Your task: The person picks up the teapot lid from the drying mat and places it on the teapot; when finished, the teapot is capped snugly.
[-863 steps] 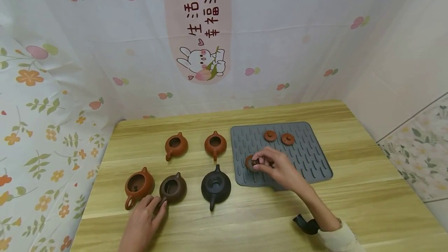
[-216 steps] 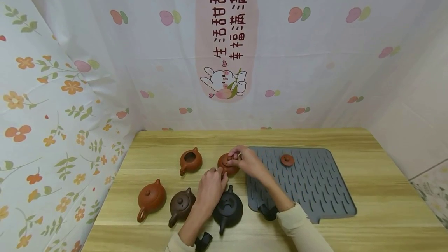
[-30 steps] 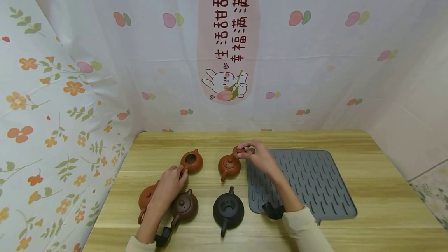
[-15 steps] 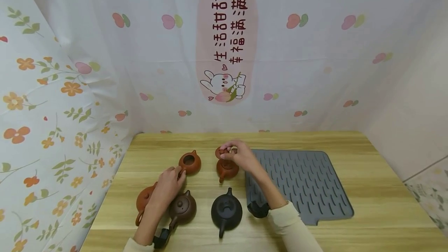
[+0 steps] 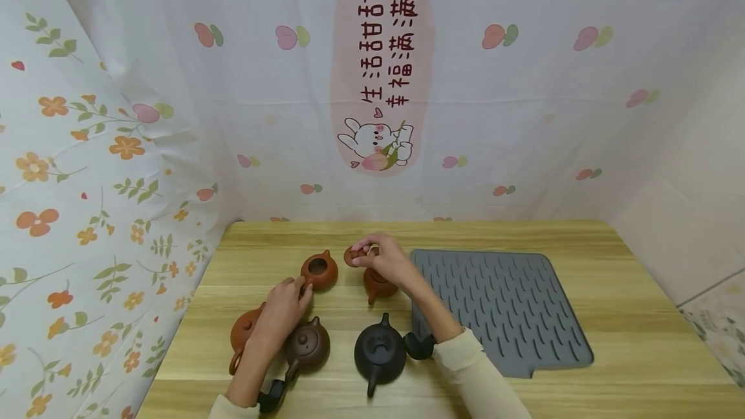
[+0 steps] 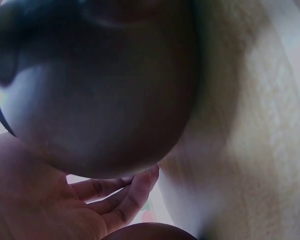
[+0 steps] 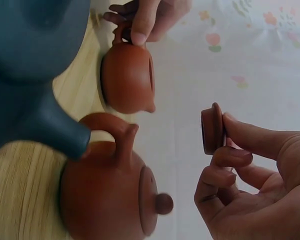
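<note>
My left hand [image 5: 279, 312] pinches the handle of a lidless reddish-brown teapot [image 5: 321, 275], whose dark round mouth faces up. In the right wrist view, that hand's thumb lies over the handle of the teapot [image 7: 124, 80]. My right hand [image 5: 387, 260] holds a small reddish-brown lid [image 5: 350, 256] by its knob, raised in the air to the right of the open teapot. Its flanged underside shows on the lid [image 7: 209, 131] in the right wrist view. Below my right hand stands a lidded reddish-brown teapot [image 5: 379, 286], partly covered by the fingers.
A black teapot [image 5: 380, 353] stands at the front middle. Nearer my left forearm are a lidded dark brown teapot [image 5: 310, 346] and a lidded orange-brown one [image 5: 242, 330], partly hidden by the arm. A grey ridged mat [image 5: 500, 309] lies at right. Curtains hang behind the table.
My right hand has carried the lid leftward from the mat's edge, past the lidded teapot, towards the open one. My left hand keeps its hold on the handle. Earlier, that lid lay on the mat.
</note>
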`<state>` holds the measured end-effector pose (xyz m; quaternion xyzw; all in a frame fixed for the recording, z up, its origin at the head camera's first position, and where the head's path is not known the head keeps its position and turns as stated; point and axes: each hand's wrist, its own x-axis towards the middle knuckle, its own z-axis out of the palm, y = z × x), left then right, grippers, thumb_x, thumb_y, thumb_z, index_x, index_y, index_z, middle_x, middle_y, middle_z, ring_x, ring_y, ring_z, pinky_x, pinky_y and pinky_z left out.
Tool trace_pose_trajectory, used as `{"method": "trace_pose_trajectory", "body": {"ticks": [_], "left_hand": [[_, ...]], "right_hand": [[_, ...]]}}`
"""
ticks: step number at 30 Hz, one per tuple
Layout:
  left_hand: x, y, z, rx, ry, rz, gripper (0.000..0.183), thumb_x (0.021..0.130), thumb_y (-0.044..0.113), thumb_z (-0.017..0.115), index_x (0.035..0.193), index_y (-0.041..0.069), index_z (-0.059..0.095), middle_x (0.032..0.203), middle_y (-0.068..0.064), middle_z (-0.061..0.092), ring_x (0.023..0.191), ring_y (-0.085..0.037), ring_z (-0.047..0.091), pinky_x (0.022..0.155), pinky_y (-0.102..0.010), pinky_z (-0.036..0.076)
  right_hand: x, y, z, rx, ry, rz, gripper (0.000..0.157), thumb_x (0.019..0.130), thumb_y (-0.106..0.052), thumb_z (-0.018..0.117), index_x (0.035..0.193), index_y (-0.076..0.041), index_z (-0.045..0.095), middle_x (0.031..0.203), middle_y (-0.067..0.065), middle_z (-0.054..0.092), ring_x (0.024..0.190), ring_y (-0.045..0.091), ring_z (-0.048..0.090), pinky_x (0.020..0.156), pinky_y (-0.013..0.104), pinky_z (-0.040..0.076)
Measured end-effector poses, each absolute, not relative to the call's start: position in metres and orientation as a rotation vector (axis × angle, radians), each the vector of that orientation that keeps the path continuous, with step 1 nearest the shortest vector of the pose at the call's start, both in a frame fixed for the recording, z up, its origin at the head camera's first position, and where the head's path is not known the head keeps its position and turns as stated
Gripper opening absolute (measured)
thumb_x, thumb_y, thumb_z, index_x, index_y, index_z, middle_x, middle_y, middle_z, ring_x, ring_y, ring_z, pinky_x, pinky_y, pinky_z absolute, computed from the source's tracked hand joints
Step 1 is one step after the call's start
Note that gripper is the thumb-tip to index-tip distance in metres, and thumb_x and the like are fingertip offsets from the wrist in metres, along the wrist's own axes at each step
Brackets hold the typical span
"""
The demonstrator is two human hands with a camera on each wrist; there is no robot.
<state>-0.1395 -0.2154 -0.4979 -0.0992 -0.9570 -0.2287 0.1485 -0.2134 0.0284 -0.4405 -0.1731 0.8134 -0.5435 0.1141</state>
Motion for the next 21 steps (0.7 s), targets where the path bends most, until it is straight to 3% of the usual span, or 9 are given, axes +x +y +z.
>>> {"method": "trace_pose_trajectory", "body": {"ticks": [14, 21], "left_hand": [[-0.14, -0.215, -0.498, -0.276, -2.747, -0.639, 0.011, 0.101, 0.004, 0.075, 0.095, -0.005, 0.073, 0.071, -0.01, 0.058, 0.059, -0.021, 0.056, 0.055, -0.038, 0.05], [-0.141, -0.215, -0.497, -0.275, -2.754, -0.647, 0.012, 0.102, 0.004, 0.075, 0.095, -0.005, 0.073, 0.07, -0.008, 0.056, 0.058, -0.017, 0.052, 0.054, -0.035, 0.047]], "right_hand": [[-0.225, 0.001, -0.445, -0.595, 2.352, -1.564, 0.012, 0.1, -0.003, 0.079, 0.111, 0.0, 0.077, 0.106, 0.01, 0.058, 0.078, 0.016, 0.049, 0.073, 0.029, 0.045], [-0.231, -0.011, -0.445, -0.627, 2.335, -1.538, 0.013, 0.1, -0.001, 0.078, 0.112, 0.003, 0.076, 0.106, 0.01, 0.059, 0.086, 0.017, 0.051, 0.076, 0.027, 0.046]]}}
